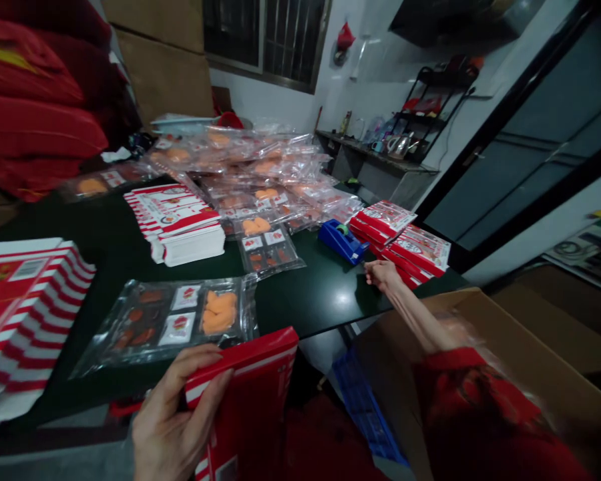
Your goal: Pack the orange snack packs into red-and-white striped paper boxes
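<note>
No wording can be read: the print on the red-and-white cartons [25, 314] and on the small labels [185, 297] inside the plastic packs [160, 324] is too small or blurred. A barcode [27, 269] is seen on a carton, its digits illegible.

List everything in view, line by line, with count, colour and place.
Table: one, dark and glossy, across the middle of the view
Sealed plastic packs of orange pieces: too many to count, clear and orange, heaped on the far part of the table
Stacks of flat cartons: at least three, red and white, at the left, middle and right of the table
Tape dispenser: one, blue, on the table beside the right-hand cartons
Cardboard box: one, brown, lower right
Blue plastic item: one, below the table edge
Folded cloth: a pile, red, far left
Wall shelf: one, bearing mugs and bottles, far wall
Left hand: one, lower left, holding a red carton
Right hand: one, at the table edge by the cartons, red sleeve
</note>
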The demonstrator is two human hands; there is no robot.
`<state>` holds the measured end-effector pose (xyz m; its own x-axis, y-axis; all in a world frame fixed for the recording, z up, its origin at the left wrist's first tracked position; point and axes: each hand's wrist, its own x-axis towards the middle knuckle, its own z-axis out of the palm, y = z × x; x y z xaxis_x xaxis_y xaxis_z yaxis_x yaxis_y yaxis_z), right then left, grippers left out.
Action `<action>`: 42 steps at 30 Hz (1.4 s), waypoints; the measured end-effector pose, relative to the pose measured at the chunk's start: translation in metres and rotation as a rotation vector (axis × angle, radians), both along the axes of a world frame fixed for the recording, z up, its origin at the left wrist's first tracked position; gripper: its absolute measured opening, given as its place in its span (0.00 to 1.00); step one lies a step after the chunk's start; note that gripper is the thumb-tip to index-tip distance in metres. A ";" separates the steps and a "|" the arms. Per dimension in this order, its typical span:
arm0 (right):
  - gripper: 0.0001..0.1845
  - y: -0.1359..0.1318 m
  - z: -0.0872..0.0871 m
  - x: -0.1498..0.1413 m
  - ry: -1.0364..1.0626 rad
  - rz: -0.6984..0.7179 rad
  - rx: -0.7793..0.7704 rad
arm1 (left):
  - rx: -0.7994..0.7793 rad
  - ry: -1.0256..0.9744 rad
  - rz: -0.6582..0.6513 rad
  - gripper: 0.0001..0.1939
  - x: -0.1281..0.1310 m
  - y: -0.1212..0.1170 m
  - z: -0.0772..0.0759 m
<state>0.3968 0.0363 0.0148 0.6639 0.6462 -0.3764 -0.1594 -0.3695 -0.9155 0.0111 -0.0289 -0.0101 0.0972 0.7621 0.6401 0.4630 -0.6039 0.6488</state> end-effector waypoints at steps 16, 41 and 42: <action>0.19 -0.120 0.018 -0.169 0.475 0.551 0.248 | 0.305 0.063 -0.042 0.07 0.067 -0.030 0.005; 0.18 -0.136 0.028 -0.167 0.589 0.358 0.110 | 0.279 0.024 -0.166 0.14 0.078 -0.041 -0.020; 0.18 -0.136 0.028 -0.168 0.560 0.343 0.120 | 0.284 0.027 -0.167 0.14 0.078 -0.041 -0.019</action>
<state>0.2290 -0.0998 0.0433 0.1389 0.8448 -0.5168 -0.5144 -0.3844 -0.7666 0.0895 -0.0697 -0.0293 0.2257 0.5254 0.8204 0.3571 -0.8281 0.4321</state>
